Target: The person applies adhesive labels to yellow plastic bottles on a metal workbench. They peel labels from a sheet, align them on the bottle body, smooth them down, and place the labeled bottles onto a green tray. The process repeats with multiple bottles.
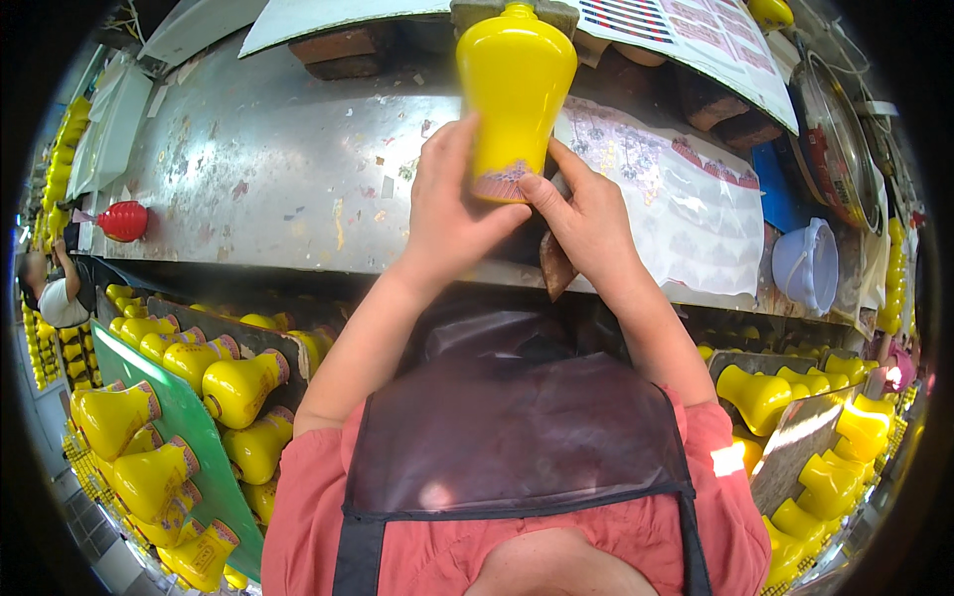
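Note:
A glossy yellow vase [518, 79] lies with its narrow neck at the far side, against a grey block [562, 17], and its tapered end pointing at me. A patterned band in purple and red, like a decal [502, 183], covers part of that near end. My left hand [444, 204] is curled along the vase's left side, with its thumb close to the rim. My right hand [593, 214] grips the right side, its thumb pressed on the patterned end. The undersides of the fingers are hidden. Beneath my right hand hangs a dark brown pointed piece [556, 266].
Printed decal sheets [686, 214] lie on the metal table [298, 169] to the right. A lilac bucket [807, 266] stands at its right edge, a red ribbed container [124, 221] at its left. Several yellow vases [243, 387] fill racks on both sides. Another person [62, 293] is far left.

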### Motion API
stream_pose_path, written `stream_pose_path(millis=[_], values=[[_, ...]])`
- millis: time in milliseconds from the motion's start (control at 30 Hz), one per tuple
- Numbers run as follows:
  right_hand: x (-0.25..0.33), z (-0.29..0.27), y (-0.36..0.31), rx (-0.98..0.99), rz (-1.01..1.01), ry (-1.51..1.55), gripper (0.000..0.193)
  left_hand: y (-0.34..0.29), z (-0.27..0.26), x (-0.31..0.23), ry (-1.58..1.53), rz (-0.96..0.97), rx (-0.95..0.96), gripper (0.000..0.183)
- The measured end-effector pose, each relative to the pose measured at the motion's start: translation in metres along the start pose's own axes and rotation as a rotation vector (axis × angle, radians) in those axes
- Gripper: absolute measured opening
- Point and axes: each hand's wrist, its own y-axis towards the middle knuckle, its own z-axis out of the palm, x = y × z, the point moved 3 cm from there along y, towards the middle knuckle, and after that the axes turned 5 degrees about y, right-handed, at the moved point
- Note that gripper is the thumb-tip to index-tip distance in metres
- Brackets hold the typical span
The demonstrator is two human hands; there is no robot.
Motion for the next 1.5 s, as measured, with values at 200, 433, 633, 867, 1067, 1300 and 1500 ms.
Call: stream_pose_path(millis=[200, 433, 633, 867, 1067, 1300, 1500], values=[[-0.007, 0.002, 0.003, -0.049, -0.065, 0.052, 0.058, -0.003, 0.004, 0.001, 0.116, 0.028, -0.027, 0.088], [-0.012, 0.002, 0.002, -0.004, -0.069, 0.230, 0.051, -0.003, 0.006, 0.013, -0.342, -0.233, -0.003, 0.065], [-0.021, 0.000, 0.005, 0.045, -0.006, 0.221, 0.049, 0.002, 0.004, 0.003, -0.244, -0.188, -0.029, 0.066], [-0.016, -0.007, 0.003, 0.093, -0.031, 0.204, 0.046, 0.004, -0.006, -0.010, 0.205, 0.061, 0.041, 0.088], [-0.011, -0.017, -0.003, 0.066, 0.111, 0.317, 0.054, 0.000, -0.005, 0.007, -0.174, -0.110, 0.087, 0.071], [-0.014, -0.001, 0.004, 0.053, 0.005, 0.266, 0.063, 0.001, 0.007, 0.012, -0.290, -0.252, 0.040, 0.060], [-0.014, 0.000, 0.003, 0.030, 0.026, 0.250, 0.065, 0.000, 0.010, 0.011, -0.223, -0.236, 0.044, 0.060]])
